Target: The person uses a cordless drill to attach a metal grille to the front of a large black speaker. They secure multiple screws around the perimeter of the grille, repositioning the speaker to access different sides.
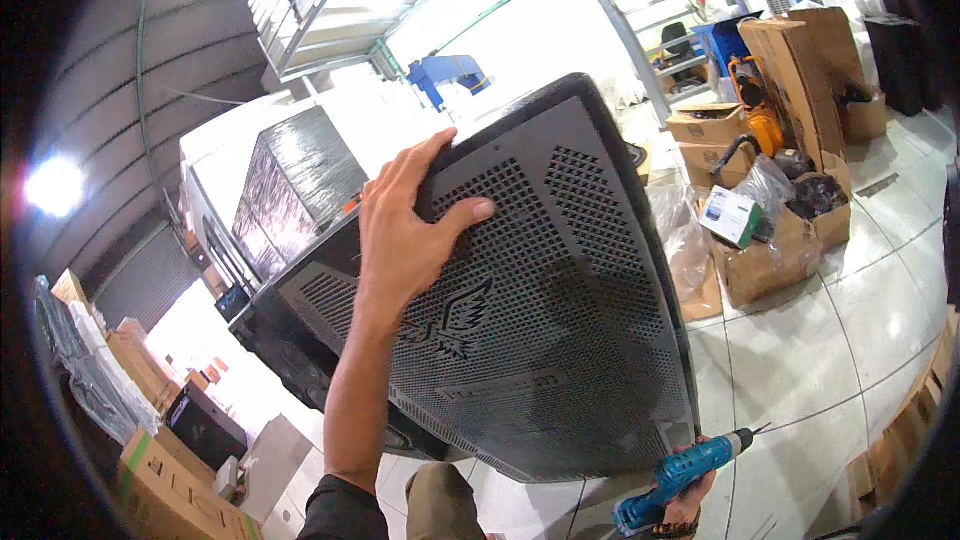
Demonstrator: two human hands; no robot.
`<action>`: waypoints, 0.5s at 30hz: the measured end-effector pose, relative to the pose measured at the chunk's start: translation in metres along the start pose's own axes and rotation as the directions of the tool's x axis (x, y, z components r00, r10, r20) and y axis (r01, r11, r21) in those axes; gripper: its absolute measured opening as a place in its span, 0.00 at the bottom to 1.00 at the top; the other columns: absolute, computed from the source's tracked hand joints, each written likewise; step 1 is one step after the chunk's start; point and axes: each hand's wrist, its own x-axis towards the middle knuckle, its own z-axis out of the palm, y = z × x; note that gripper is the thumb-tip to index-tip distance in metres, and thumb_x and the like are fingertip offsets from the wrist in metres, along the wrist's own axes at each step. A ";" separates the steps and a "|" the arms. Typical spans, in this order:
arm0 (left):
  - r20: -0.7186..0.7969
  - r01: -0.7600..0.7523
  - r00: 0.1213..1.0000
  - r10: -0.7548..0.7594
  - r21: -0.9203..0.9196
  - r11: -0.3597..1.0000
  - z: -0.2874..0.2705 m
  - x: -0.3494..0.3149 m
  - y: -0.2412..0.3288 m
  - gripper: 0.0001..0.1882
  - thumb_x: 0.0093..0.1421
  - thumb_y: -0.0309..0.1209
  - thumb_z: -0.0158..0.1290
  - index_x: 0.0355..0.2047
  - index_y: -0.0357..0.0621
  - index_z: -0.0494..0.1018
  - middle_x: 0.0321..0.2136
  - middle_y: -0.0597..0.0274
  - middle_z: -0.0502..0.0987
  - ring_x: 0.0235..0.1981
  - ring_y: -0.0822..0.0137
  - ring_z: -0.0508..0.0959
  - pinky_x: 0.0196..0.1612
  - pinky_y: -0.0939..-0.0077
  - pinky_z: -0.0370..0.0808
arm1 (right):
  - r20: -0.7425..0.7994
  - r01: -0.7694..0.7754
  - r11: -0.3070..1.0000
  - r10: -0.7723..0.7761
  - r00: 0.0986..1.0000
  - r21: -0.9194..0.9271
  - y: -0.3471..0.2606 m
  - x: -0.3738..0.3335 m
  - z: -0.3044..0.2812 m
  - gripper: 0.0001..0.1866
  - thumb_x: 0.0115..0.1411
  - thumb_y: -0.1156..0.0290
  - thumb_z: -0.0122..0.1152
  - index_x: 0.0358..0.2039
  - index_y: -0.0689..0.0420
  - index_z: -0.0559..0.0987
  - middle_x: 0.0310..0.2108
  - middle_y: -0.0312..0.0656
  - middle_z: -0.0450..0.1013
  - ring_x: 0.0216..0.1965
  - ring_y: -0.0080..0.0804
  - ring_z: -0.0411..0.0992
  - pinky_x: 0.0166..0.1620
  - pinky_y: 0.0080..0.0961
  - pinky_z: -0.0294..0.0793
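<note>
A large black speaker cabinet [625, 155] stands tilted in front of me, its dark perforated metal grille [560, 330] facing me. A winged emblem is cut into the grille. My left hand [405, 225] grips the cabinet's upper edge; its fingers lie over the edge and its thumb rests on the grille. At the lower right, my right hand [688, 510] is closed round the handle of a teal cordless drill [690, 470]. The drill's bit points right, away from the grille, beside the cabinet's lower right corner. The drill body partly hides my right hand.
Open cardboard boxes [765, 265] with plastic wrap and dark parts stand on the tiled floor [800, 360] at right. Behind the cabinet is a film-wrapped black block [300, 180]. Cartons [175, 490] line the left, and a wooden pallet [900, 430] lies at the right edge.
</note>
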 end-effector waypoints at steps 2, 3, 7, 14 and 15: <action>-0.076 -0.118 0.989 0.123 0.069 0.991 0.007 -0.009 -0.008 0.35 0.44 0.43 0.64 0.54 0.51 0.70 0.48 0.58 0.74 0.53 0.60 0.70 0.58 0.62 0.59 | -0.080 0.020 1.000 -0.021 0.997 -0.010 0.009 -0.001 0.002 0.38 0.56 0.43 0.57 0.59 0.53 0.59 0.37 0.46 0.75 0.25 0.41 0.76 0.20 0.37 0.80; -0.094 -0.167 0.980 0.174 0.082 0.983 0.011 -0.010 -0.014 0.35 0.46 0.43 0.63 0.55 0.51 0.70 0.50 0.58 0.73 0.54 0.60 0.69 0.59 0.61 0.58 | -0.126 0.020 1.000 -0.019 0.992 0.005 0.013 -0.003 0.003 0.38 0.57 0.42 0.55 0.60 0.53 0.58 0.38 0.46 0.75 0.24 0.41 0.76 0.18 0.37 0.78; -0.154 -0.251 0.944 0.290 0.234 0.939 0.028 -0.020 -0.022 0.35 0.52 0.42 0.59 0.60 0.53 0.63 0.58 0.55 0.65 0.60 0.55 0.62 0.61 0.55 0.56 | 0.070 0.059 0.997 -0.056 0.996 -0.045 0.015 -0.011 0.016 0.36 0.61 0.39 0.45 0.62 0.50 0.57 0.40 0.45 0.73 0.19 0.37 0.72 0.14 0.31 0.72; -0.261 -0.225 0.922 0.286 0.242 0.944 0.051 -0.058 -0.037 0.38 0.59 0.48 0.48 0.64 0.43 0.53 0.67 0.49 0.45 0.69 0.48 0.43 0.67 0.52 0.42 | 0.491 -0.165 0.962 0.038 0.870 0.218 -0.028 0.003 0.039 0.34 0.64 0.44 0.43 0.64 0.53 0.56 0.41 0.44 0.69 0.23 0.33 0.68 0.24 0.32 0.69; -0.276 -0.204 0.923 0.266 0.233 0.951 0.047 -0.069 -0.048 0.38 0.59 0.48 0.48 0.65 0.42 0.52 0.68 0.48 0.44 0.69 0.48 0.43 0.68 0.53 0.42 | 0.495 -0.170 0.962 0.043 0.868 0.214 -0.031 0.003 0.045 0.34 0.64 0.45 0.43 0.63 0.53 0.56 0.41 0.44 0.69 0.23 0.33 0.68 0.24 0.32 0.68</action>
